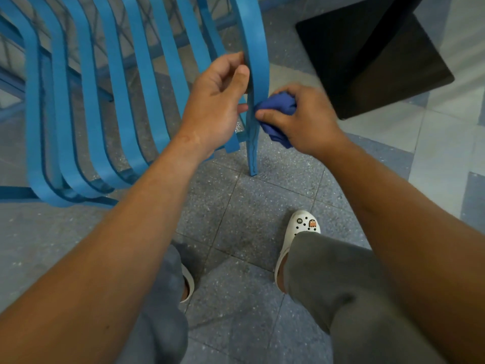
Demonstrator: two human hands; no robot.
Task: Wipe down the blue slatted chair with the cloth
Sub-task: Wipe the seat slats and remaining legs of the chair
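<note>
The blue slatted chair [118, 82] fills the upper left, its curved slats running down to the floor and its rightmost leg [252, 153] standing on the tiles. My left hand [217, 101] grips the rightmost slat from the left, thumb and fingers curled round its edge. My right hand [301, 119] holds a bunched dark blue cloth [278, 109] and presses it against the right side of the same slat, just above the leg. Part of the cloth hangs below my palm.
A black square table base [372, 56] sits on the floor at the upper right, close to the chair's leg. My feet in white clogs [301, 227] stand on grey speckled tiles [236, 206] below the chair.
</note>
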